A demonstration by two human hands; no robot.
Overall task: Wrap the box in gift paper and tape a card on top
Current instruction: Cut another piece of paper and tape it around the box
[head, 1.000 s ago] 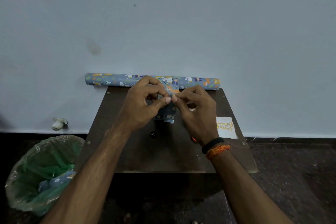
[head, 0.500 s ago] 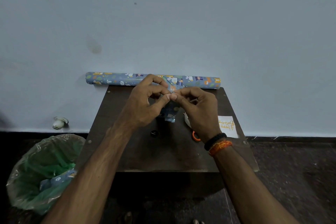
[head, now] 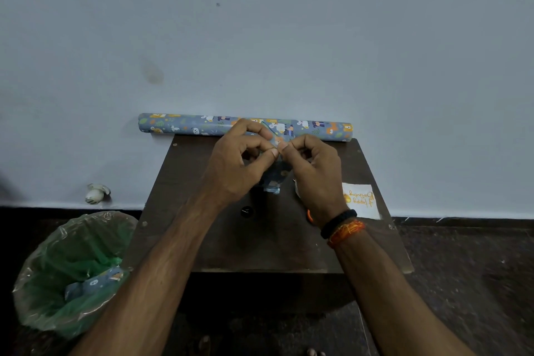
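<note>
Head view: both hands fold a paper flap on the box above the table's middle.
Bin (head: 37,292) at the near left corner holds a paper scrap (head: 95,283). Left hand (head: 237,165) and right hand (head: 315,170) pinch the box's (head: 273,182) flap with curled fingertips; crease it tight and flat. Card (head: 359,200) lies by the right edge; roll (head: 185,124) along the far edge.

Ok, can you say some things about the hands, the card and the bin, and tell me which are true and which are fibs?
1. Both hands pinch the wrapped box; left hand, right hand. True.
2. The birthday card is taped on the box. False: it lies on the table, right of the hands.
3. The paper roll lies at the table's far edge, by the wall. True.
4. The bin holds only its green bag. False: a scrap of gift paper is inside.
</note>
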